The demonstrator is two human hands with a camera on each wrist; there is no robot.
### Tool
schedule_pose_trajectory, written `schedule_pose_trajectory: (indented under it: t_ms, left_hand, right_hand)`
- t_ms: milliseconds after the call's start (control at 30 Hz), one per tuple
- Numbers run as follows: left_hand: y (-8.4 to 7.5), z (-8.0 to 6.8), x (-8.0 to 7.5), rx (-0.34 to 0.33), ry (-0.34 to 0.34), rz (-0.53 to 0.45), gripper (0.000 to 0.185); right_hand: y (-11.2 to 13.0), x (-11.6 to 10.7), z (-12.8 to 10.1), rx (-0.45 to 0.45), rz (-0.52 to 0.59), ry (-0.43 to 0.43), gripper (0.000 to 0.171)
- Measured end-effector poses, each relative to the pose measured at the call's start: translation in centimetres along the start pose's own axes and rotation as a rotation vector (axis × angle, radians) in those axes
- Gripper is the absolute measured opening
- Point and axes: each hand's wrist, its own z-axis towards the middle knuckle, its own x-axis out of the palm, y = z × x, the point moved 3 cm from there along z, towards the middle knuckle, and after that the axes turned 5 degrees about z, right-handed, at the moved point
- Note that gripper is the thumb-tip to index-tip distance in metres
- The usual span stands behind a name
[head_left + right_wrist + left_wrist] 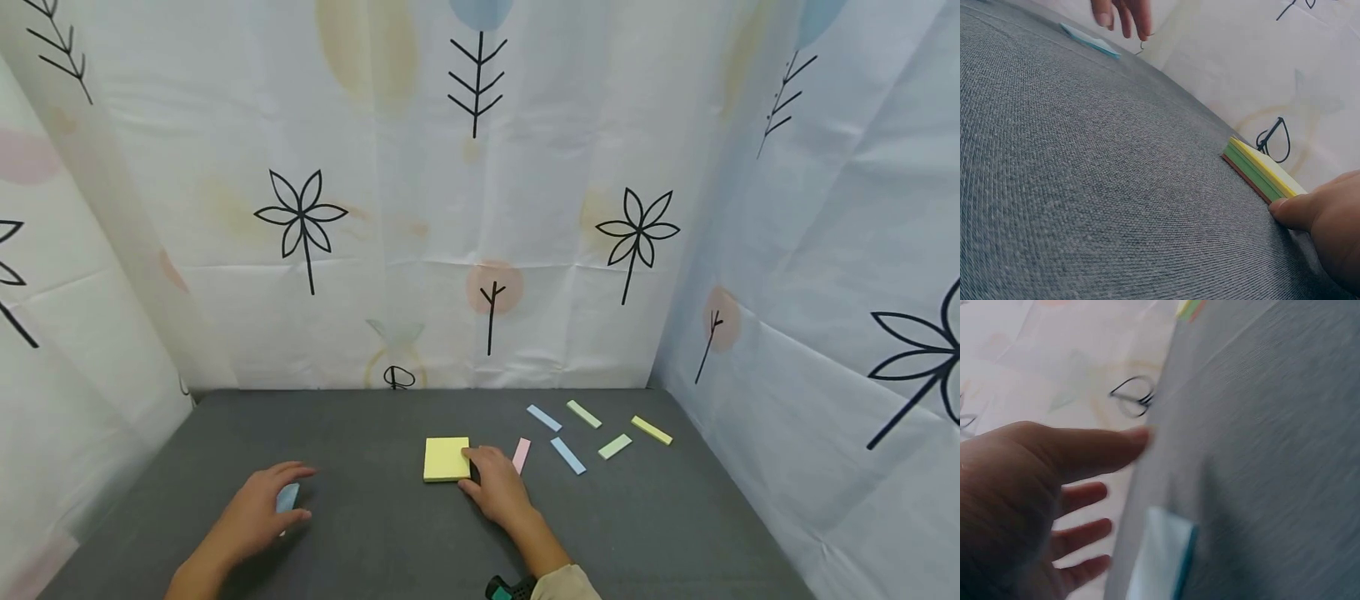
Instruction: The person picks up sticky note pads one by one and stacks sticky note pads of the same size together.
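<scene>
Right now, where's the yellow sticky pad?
In the head view the yellow sticky pad lies mid-table on the grey mat, its right edge touched by the right hand, with the pink strip just right of it.

A dark grey fabric-covered counter point(375, 533) fills the lower part of the head view. Near its centre lies a yellow pad of sticky notes point(446, 459). Right of it a pink strip point(521, 455) lies, then two blue strips point(543, 417) point(567, 456), two green strips point(583, 413) point(615, 447) and a yellow strip point(651, 430). A light blue piece point(287, 497) lies at lower left.
</scene>
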Motion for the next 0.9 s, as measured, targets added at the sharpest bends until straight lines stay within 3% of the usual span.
schedule_pose_trajectory:
  t_ms: [133,267,467,667,900]
  left_hand:
    - [1.4,-0.5,-0.4,-0.019,0.121,0.065,0.074]
    - [2.3,-0.9,-0.5,-0.036,0.165,0.107,0.086]
    - [3.6,-1.0,-0.3,-0.093,0.245,0.084,0.086]
    - [4.5,-1.0,-0.2,-0.051,0.191,0.008,0.076]
    - [4.8,-0.6,0.1,-0.058,0.162,0.039,0.067]
  right_hand:
    - [0.0,0.0,-0.1,0.001,0.002,0.006,0.048]
    - [0.0,0.0,0.0,0.000,0.004,0.002,0.048]
    - [0.1,0.0,0.0,0.008,0.010,0.008,0.048]
    - [0.2,-0.1,0.0,0.000,0.010,0.005,0.048]
    - [0.2,-0.2,0.0,0.013,0.013,0.006,0.048]
